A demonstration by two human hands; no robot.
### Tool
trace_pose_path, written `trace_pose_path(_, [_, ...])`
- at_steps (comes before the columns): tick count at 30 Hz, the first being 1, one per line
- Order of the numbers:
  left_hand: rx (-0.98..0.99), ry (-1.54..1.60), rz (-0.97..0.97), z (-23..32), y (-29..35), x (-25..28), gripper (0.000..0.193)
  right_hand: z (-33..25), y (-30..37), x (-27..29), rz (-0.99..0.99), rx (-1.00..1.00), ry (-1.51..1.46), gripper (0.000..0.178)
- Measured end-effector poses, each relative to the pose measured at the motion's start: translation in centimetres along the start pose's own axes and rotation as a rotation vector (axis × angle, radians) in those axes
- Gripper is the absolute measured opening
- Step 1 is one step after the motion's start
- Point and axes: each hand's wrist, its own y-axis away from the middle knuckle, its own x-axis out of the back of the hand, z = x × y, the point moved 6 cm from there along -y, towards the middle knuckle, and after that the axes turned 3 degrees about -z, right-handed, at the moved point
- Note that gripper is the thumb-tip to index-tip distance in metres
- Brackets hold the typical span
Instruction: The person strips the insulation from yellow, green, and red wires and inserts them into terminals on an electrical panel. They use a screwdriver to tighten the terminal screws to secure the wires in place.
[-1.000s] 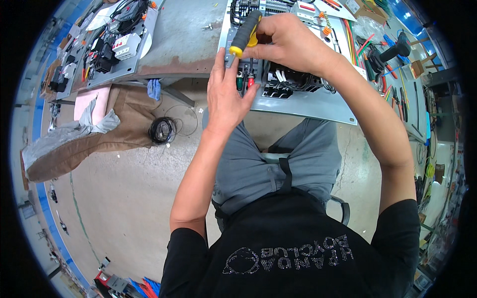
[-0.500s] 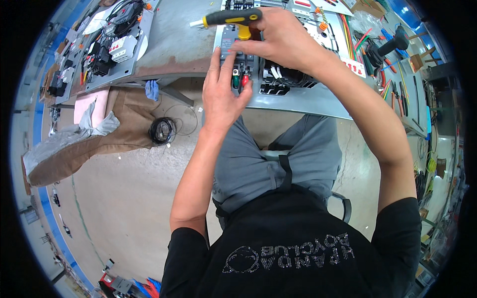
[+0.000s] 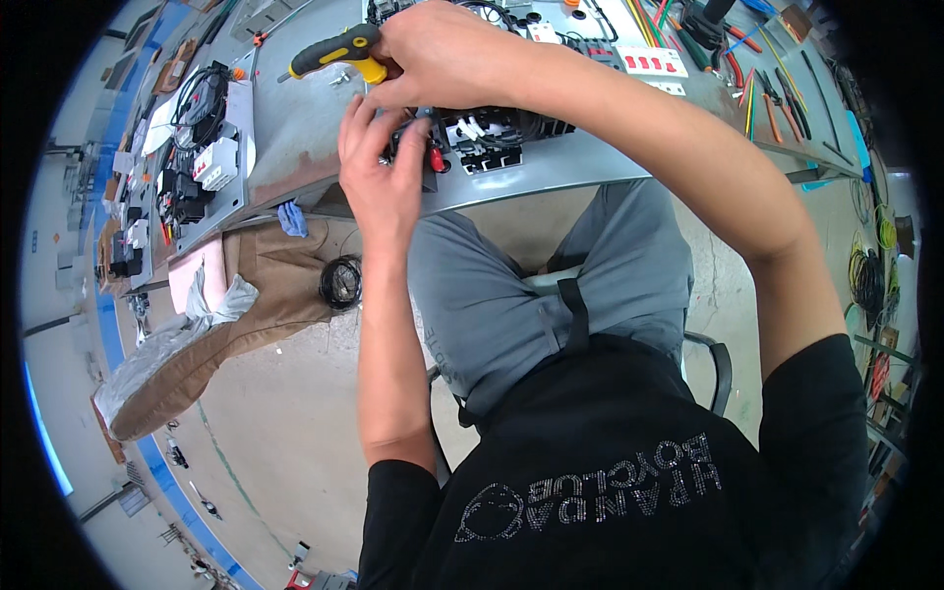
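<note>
Right hand, grip wrapped round angled rubbery-looking black-and-yellow tool at eleven o'clock, left hand bent, its grip impossible to tell, glossy red tube at its three o'clock, smooth grey metal panel, rust-stained grey counter

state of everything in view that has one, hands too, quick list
right hand: closed on the screwdriver
yellow-and-black screwdriver: held, tip pointing left, clear of the panel
left hand: fingers bent at the panel's parts; grip unclear
metal panel: lying flat, parts mounted
black cable: coiled, on the floor
blue cloth: crumpled, hanging at the bench edge
</note>
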Motion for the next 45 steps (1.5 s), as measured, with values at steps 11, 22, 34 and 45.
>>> trace_pose_path(11, [-0.135, -0.059, -0.096, 0.6, -0.8, 0.0, 0.015, -2.8, -0.2, 6.7, -0.222, 0.147, -0.223, 0.071])
trace_pose_path(22, [-0.066, 0.017, -0.13, -0.8, 0.0, 0.3, 0.016, -5.7, -0.3, 8.3, -0.329, 0.124, 0.073, 0.032])
trace_pose_path(34, [-0.17, -0.239, -0.126, 1.2, 2.1, -1.8, 0.058, -3.4, -1.6, 6.4, -0.164, 0.017, 0.055, 0.035])
trace_pose_path(45, [-0.073, -0.149, -0.183, 0.7, 2.0, -1.4, 0.059, -2.7, 0.0, 5.7, -0.447, -0.288, -0.628, 0.034])
